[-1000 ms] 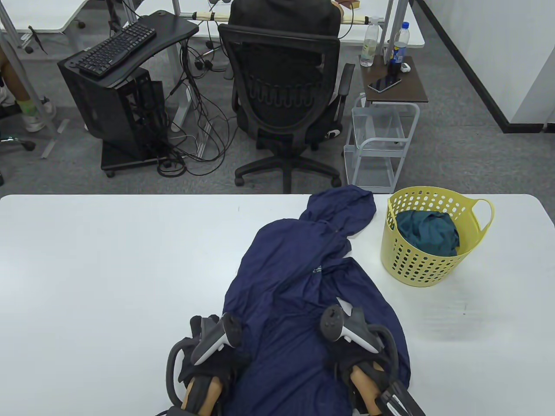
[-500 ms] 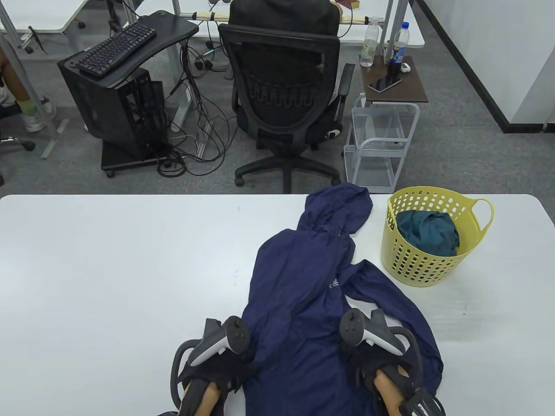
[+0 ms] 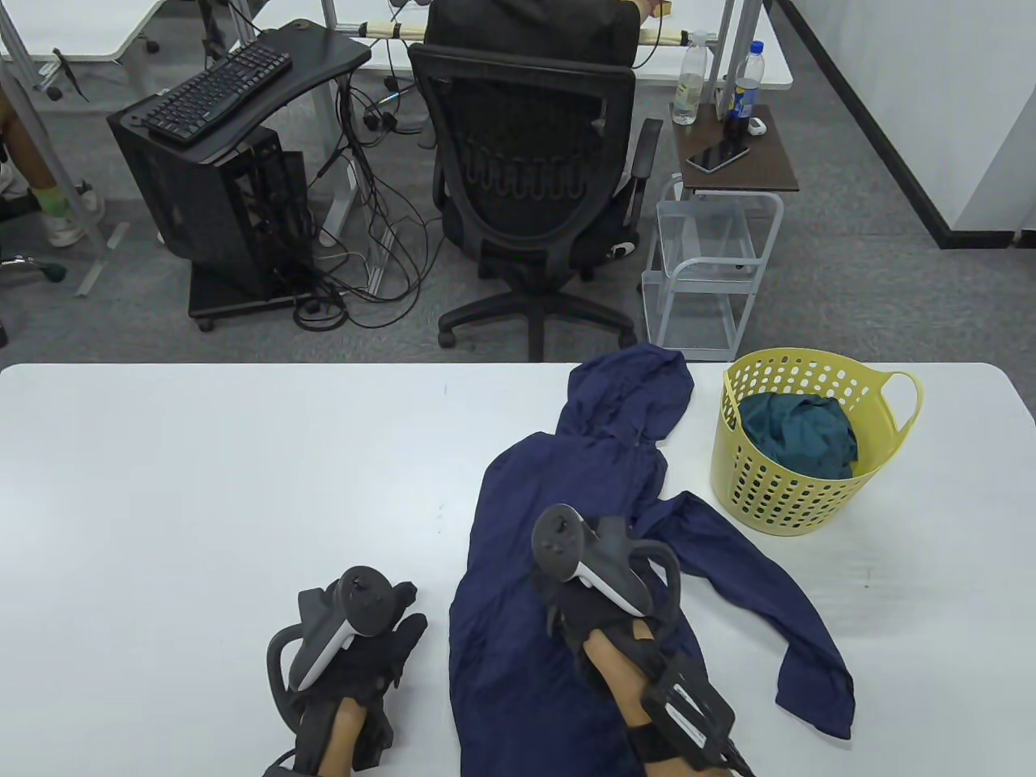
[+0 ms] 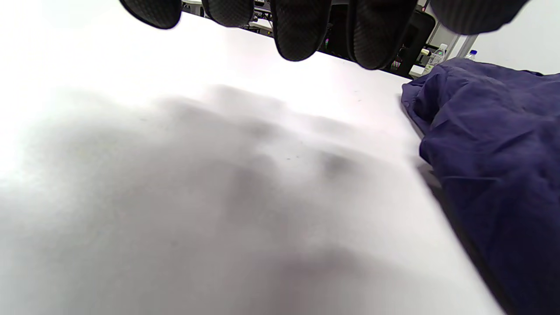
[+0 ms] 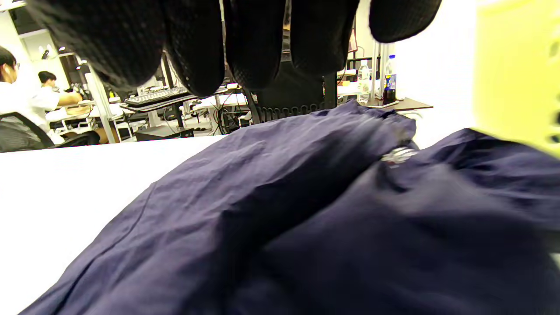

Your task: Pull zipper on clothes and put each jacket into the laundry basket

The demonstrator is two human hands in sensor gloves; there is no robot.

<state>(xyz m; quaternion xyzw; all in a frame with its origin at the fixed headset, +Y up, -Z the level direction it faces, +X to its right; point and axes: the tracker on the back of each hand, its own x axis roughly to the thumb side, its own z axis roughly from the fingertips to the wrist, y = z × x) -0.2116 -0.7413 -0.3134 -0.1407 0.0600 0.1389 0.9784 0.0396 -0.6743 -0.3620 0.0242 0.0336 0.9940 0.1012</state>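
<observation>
A navy hooded jacket [image 3: 558,502] lies flat on the white table [image 3: 202,486], its hood at the far edge and one sleeve [image 3: 769,599] trailing to the right. My left hand [image 3: 396,623] rests over bare table just left of the jacket's lower edge, fingers loose and holding nothing [image 4: 302,30]. My right hand [image 3: 579,607] hovers over the middle of the jacket, and its fingers [image 5: 262,39] hang above the cloth [image 5: 306,210] without gripping it. A small silvery piece [image 5: 396,154] shows on the jacket front. The yellow laundry basket [image 3: 809,494] stands at the right with a teal garment [image 3: 797,433] inside.
Beyond the table's far edge stand a black office chair [image 3: 526,186], a small white cart [image 3: 712,267] and a desk with a keyboard [image 3: 214,89]. Wide bare table lies to the left of the jacket.
Both hands have let go of the jacket's lower part. The left hand moved left onto the table, the right hand moved forward over the jacket. The jacket lies flatter, its sleeve spread to the right.
</observation>
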